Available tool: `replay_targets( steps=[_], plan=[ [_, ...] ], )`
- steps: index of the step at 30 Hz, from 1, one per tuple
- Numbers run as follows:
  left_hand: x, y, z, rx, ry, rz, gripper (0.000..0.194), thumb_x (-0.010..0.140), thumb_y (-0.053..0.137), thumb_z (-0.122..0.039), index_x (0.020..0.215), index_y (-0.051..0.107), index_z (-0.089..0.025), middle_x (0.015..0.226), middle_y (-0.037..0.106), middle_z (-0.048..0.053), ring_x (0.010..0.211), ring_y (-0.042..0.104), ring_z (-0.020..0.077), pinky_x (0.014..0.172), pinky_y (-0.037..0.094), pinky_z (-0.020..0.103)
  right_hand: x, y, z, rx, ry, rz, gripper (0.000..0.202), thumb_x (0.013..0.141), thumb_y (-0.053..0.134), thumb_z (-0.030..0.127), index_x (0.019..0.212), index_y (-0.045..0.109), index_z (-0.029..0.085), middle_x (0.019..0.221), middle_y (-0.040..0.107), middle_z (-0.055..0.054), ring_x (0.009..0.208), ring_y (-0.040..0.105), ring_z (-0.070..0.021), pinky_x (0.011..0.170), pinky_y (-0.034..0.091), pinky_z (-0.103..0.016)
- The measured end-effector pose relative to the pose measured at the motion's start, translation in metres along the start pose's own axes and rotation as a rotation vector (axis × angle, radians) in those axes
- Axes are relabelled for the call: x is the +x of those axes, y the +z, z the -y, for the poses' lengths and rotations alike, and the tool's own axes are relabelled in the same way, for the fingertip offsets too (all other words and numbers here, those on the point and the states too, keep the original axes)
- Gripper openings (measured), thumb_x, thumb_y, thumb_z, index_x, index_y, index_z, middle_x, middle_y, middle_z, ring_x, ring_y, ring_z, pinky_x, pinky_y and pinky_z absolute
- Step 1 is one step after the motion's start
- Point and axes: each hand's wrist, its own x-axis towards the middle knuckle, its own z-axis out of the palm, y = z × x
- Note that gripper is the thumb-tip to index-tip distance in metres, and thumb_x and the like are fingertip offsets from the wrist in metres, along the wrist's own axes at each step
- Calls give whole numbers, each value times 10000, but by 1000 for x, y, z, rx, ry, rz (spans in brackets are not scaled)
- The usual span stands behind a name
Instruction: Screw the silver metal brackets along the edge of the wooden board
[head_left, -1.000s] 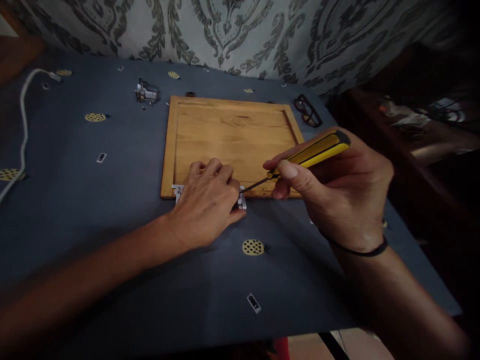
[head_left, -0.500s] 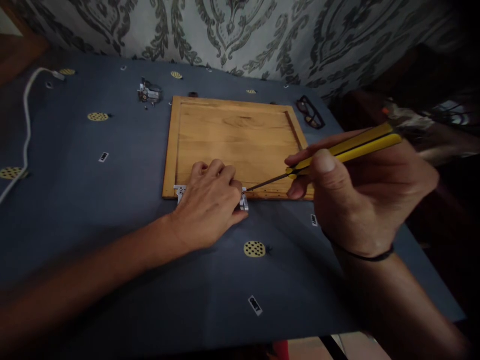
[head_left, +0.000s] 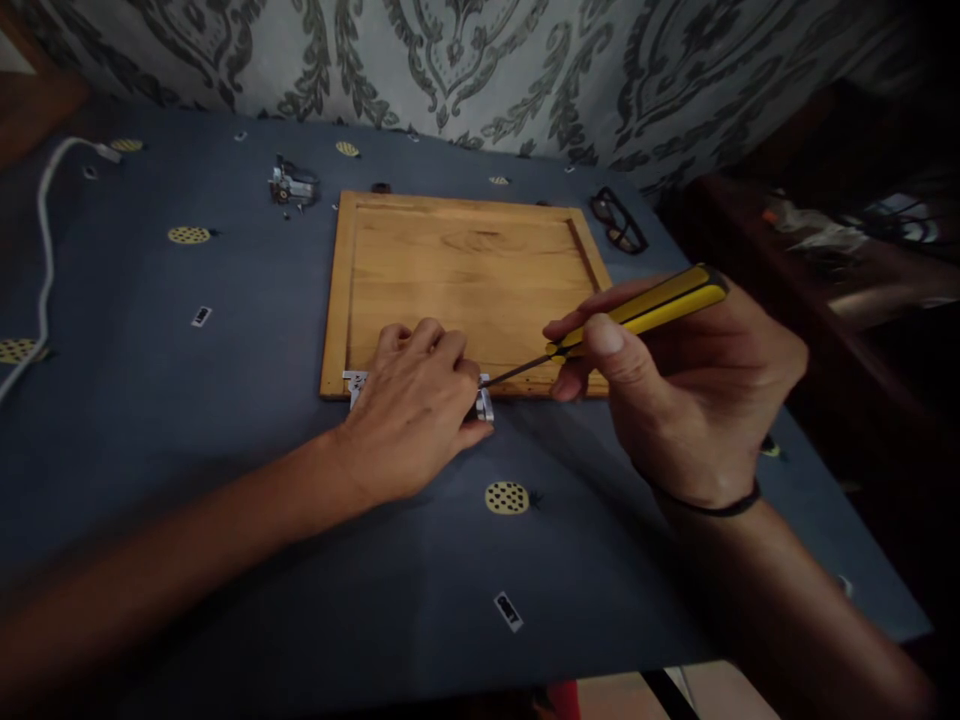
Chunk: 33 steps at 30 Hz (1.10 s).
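A framed wooden panel [head_left: 465,270] lies flat on the table, its near edge facing me. My left hand [head_left: 416,405] is closed over a metal latch-like fitting [head_left: 484,405] at that near edge; most of the fitting is hidden under my fingers, with metal ends showing on both sides. Between the thumb and fingers of my right hand [head_left: 675,390] is a yellow and black screwdriver [head_left: 645,308]. Its shaft slants down to the left, and the tip meets the right end of the fitting, beside my left fingers.
Metal hardware [head_left: 292,186] with small bits lies at the back left. Eyeglasses [head_left: 619,220] rest beyond the panel's right corner. A white cable [head_left: 46,240] runs along the left. Patterned wall [head_left: 450,70] stands behind the blue tablecloth [head_left: 247,560].
My right hand and the screwdriver have shifted left and the handle now sits less far to the right. My left hand stays on the fitting. The view has shifted slightly.
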Motion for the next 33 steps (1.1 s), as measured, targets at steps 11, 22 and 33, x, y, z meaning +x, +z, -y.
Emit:
replay_targets(
  steps=[11,22,33],
  plan=[
    [0,1,1,8,9,-5,295,877,717,-417,964,729,-135,1008,662,115,1064,541,318,876,402,448,17,-10,16,-69,28,238,98,768,818,239,844,776,285,842,757,30,459,628,-80,416,541,-213],
    [0,-1,0,-12,-6,26,298,897,693,-415,984,727,-132,1046,659,116,1096,535,322,888,391,454,8,-8,1,46,46,235,229,856,734,241,1078,755,293,901,773,-3,557,690,-131,477,596,-258],
    [0,3,0,-16,2,-4,298,887,710,-413,953,725,-123,1018,659,120,1084,542,323,892,403,463,3,-5,3,30,-56,64,49,821,782,242,853,757,215,817,766,22,471,630,-86,382,510,-233]
  ],
)
